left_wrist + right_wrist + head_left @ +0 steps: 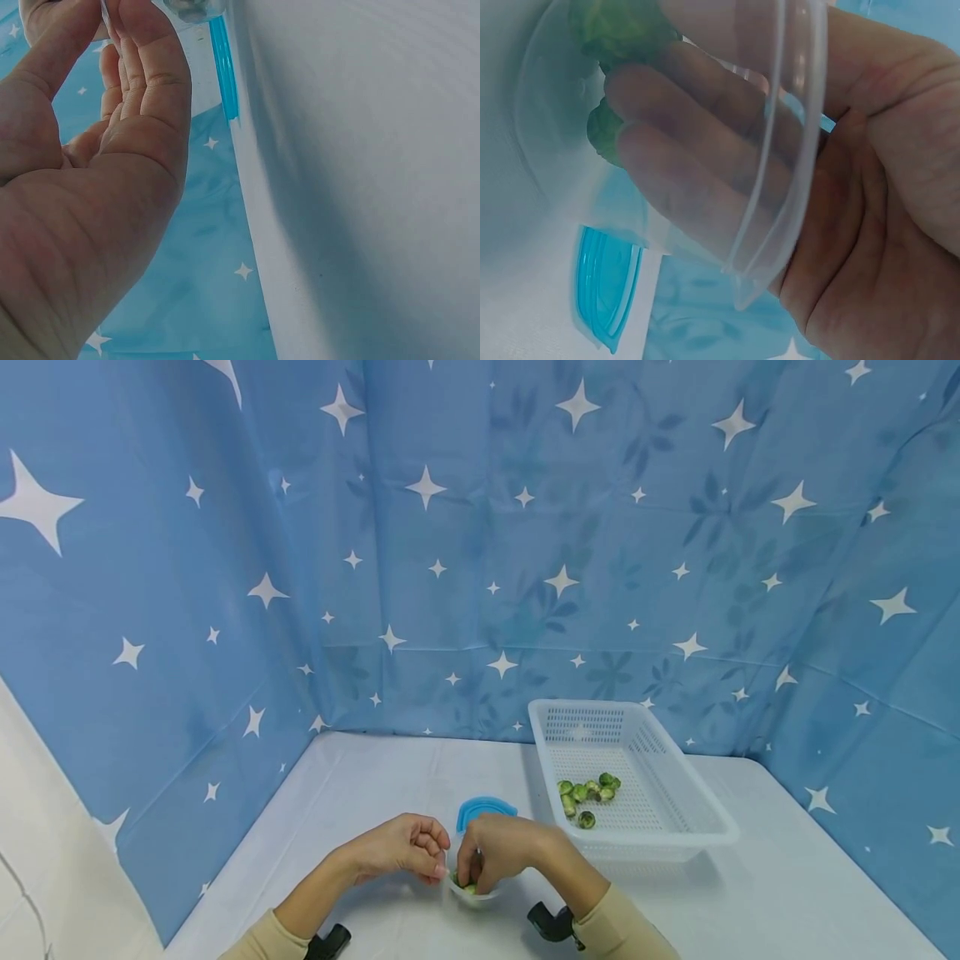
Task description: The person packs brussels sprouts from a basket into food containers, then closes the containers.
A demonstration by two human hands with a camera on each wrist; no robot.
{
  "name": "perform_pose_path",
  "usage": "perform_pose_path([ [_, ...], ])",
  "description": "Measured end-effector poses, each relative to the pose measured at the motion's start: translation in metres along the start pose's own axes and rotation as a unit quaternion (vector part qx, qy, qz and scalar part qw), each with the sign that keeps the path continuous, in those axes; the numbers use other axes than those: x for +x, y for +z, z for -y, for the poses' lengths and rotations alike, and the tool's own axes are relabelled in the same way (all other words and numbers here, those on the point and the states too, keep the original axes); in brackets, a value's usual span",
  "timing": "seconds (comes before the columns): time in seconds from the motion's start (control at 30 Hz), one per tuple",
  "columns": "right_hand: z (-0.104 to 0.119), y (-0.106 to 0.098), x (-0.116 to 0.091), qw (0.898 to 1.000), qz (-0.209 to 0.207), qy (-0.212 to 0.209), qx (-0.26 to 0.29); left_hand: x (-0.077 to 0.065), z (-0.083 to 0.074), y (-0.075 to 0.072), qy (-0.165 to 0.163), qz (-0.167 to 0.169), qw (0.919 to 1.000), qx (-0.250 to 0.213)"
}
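A small clear plastic bowl (474,900) stands on the table near its front, with green Brussels sprouts (619,30) inside. My left hand (401,850) pinches the bowl's rim between thumb and fingers at its left side; the left wrist view shows the thin clear edge between them. From the right, my right hand (501,852) reaches down into the bowl. Through the clear wall in the right wrist view, its fingers (682,180) close around a sprout, with another sprout (604,131) beside the fingertips. Part of the sprouts is hidden behind the fingers.
A blue lid (486,808) lies just behind the bowl. To the right at the back stands a white perforated basket (675,802) with several Brussels sprouts (592,789) at its left side. A blue star-patterned curtain (465,568) borders the white table (375,785).
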State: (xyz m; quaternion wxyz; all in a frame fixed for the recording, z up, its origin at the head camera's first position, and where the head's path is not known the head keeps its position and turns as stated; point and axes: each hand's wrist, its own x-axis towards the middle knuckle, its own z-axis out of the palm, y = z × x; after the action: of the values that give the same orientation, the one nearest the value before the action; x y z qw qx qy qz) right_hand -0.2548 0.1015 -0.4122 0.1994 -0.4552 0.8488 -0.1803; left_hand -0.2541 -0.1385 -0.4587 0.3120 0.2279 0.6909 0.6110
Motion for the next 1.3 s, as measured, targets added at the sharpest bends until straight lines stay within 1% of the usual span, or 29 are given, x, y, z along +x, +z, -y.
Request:
perform_pose_path([
  [0.17, 0.002, -0.003, -0.002, 1.000, -0.005, -0.003, 0.014, 0.000, 0.000, 0.000, 0.001, 0.000, 1.0000, 0.000],
  [0.3, 0.002, -0.006, -0.003, 1.000, -0.017, -0.010, 0.019, 0.000, 0.001, 0.000, 0.002, 0.001, 1.0000, -0.001],
  [0.43, 0.000, -0.008, -0.004, 0.999, -0.036, -0.015, 0.016, 0.000, 0.002, 0.001, 0.001, 0.003, 1.0000, -0.005],
  [0.57, -0.002, -0.012, -0.007, 0.998, -0.055, -0.009, 0.023, 0.000, 0.003, 0.001, 0.001, 0.002, 1.0000, -0.003],
  [0.67, -0.004, -0.019, -0.012, 0.997, -0.071, -0.016, 0.036, 0.001, 0.003, 0.001, 0.002, 0.000, 1.0000, 0.000],
  [0.73, -0.006, -0.025, -0.016, 0.995, -0.086, -0.023, 0.054, 0.001, 0.003, 0.000, 0.002, 0.000, 1.0000, 0.001],
  [0.83, -0.008, -0.034, -0.022, 0.988, -0.127, -0.033, 0.077, 0.001, 0.003, 0.000, -0.001, -0.001, 1.0000, 0.001],
  [0.9, -0.010, -0.039, -0.026, 0.983, -0.161, -0.035, 0.083, 0.001, 0.002, -0.001, -0.002, -0.003, 1.0000, 0.001],
  [1.0, -0.012, -0.045, -0.030, 0.974, -0.211, -0.037, 0.074, 0.000, 0.002, -0.001, -0.003, -0.004, 1.0000, 0.002],
  [1.13, -0.013, -0.050, -0.032, 0.962, -0.267, -0.031, 0.044, 0.000, 0.001, -0.001, -0.002, 0.000, 1.0000, 0.005],
  [1.3, -0.011, -0.059, -0.035, 0.946, -0.325, -0.015, 0.020, 0.000, 0.001, 0.000, -0.002, 0.000, 1.0000, 0.004],
])
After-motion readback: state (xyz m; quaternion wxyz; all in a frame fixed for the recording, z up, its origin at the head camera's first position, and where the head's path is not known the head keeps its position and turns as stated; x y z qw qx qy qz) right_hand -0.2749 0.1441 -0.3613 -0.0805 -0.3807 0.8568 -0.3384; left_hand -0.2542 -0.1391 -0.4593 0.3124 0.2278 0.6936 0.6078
